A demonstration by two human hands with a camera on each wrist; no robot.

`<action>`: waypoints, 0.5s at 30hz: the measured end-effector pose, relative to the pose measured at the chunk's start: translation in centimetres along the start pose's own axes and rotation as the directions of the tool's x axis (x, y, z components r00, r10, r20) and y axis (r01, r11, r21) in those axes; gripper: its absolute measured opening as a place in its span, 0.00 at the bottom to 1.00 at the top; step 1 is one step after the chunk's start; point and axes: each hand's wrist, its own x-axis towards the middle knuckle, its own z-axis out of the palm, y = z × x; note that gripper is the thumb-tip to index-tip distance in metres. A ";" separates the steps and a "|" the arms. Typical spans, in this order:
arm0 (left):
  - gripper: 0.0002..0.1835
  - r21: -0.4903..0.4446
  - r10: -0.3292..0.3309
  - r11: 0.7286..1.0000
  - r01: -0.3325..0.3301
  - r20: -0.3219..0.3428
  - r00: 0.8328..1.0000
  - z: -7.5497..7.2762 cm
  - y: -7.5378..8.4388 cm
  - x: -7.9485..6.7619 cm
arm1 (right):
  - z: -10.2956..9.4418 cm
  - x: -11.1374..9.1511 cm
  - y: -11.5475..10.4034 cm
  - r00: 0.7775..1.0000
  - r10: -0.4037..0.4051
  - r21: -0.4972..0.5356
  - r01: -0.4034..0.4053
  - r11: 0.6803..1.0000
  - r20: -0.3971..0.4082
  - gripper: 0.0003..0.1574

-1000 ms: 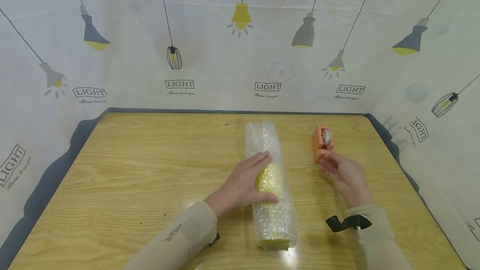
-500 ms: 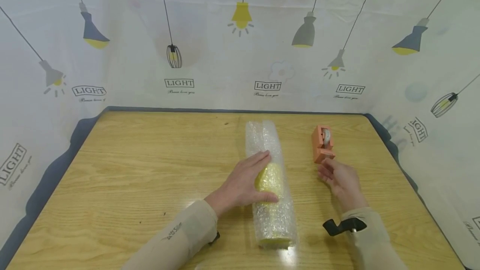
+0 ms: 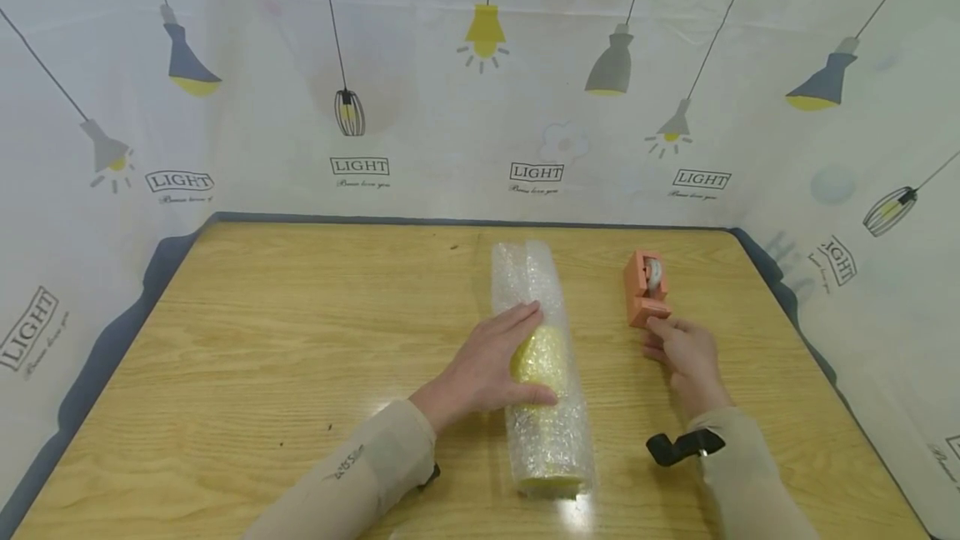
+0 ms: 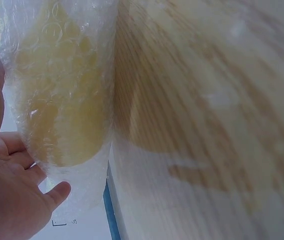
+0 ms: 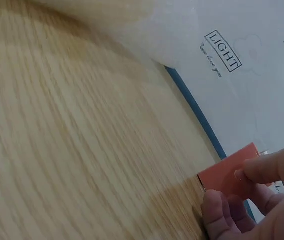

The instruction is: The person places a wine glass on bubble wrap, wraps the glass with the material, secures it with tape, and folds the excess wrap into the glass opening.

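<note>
A long bubble-wrap roll [image 3: 551, 440] with a yellow object inside lies on the wooden table. My left hand [image 3: 483, 365] grips it from the left, thumb on the near part and fingers over the far part. In the left wrist view, the yellow body [image 4: 64, 110] shows rounded through the bubbles. To the right stands a coral tape dispenser [image 3: 639, 290] with a small roll of tape [image 3: 654, 275] in it. At its near end, my right hand [image 3: 686, 357] has thumb and forefinger pinched together at the cutting edge. The clear tape end between them hardly shows.
The wooden table [image 3: 300, 340] runs back to a white curtain [image 3: 420, 107] printed with lamps, which surrounds it on three sides. A black wrist mount [image 3: 686, 447] juts from the right sleeve.
The right hand has drawn slightly down from the dispenser's front top toward me, and its fingers have curled in tighter. The left hand and the wrapped roll have stayed put.
</note>
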 end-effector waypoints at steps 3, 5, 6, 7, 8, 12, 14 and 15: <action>0.62 -0.005 0.000 1.000 0.000 0.002 1.000 -0.1 0.1 0.0 | -0.2 0.4 0.1 0.999 -0.035 -0.099 0.034 0.994 -0.007 0.12; 0.62 -0.006 0.000 1.000 0.000 0.003 1.000 -0.1 0.1 -0.1 | -0.4 0.6 0.1 0.998 -0.059 -0.147 0.059 0.987 0.006 0.15; 0.62 -0.006 0.000 1.000 0.000 0.005 1.000 -0.2 0.2 -0.1 | -0.5 0.8 0.2 0.997 -0.070 -0.167 0.072 0.983 0.015 0.16; 0.62 -0.006 -0.001 1.000 0.001 0.006 1.000 -0.2 0.2 -0.1 | -0.6 0.8 0.2 0.996 -0.082 -0.188 0.085 0.979 0.024 0.16; 0.62 -0.005 0.000 1.000 0.000 0.006 1.000 -0.2 0.1 -0.1 | -0.7 0.9 0.2 0.996 -0.088 -0.208 0.093 0.974 0.032 0.17; 0.62 -0.007 0.001 1.000 -0.001 0.004 1.000 -0.2 0.1 -0.1 | -0.9 1.0 0.1 0.994 -0.093 -0.270 0.105 0.957 0.057 0.18; 0.62 -0.010 0.003 1.000 -0.003 0.002 1.000 -0.2 0.1 -0.1 | -1.0 0.9 -0.1 0.994 -0.086 -0.288 0.102 0.952 0.068 0.18; 0.62 -0.010 0.003 1.000 -0.003 0.001 1.000 -0.2 0.1 -0.1 | -1.1 0.9 -0.2 0.994 -0.083 -0.294 0.102 0.950 0.075 0.18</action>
